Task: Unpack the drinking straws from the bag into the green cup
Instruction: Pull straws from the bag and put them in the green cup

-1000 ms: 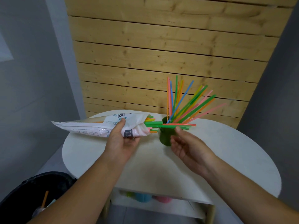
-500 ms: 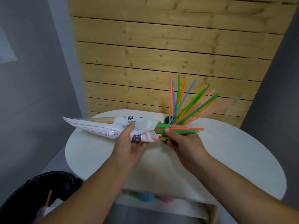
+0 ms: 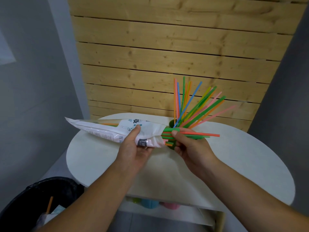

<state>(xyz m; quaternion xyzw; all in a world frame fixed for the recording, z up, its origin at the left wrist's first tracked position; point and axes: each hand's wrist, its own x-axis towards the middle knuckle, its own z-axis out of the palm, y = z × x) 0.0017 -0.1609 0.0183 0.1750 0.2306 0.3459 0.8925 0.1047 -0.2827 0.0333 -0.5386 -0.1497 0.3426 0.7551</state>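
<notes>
One bag (image 3: 107,131) gripped by left hand (image 3: 133,149) fingers (image 3: 136,130); right hand (image 3: 192,148) fingers (image 3: 174,133) pinch several straws (image 3: 200,134).

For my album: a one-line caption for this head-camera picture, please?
Left hand holds the bag while right hand pinches straws at its mouth, in front of the green cup of straws.

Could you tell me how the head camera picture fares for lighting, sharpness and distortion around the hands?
Head view: soft, even light, only mild sheen on the bag; faint shadow on the table beneath the left hand and right hand; straws sharp, bag print slightly soft; wide-angle lens tilts the sides of the plank wall; bin corner dark.
</notes>
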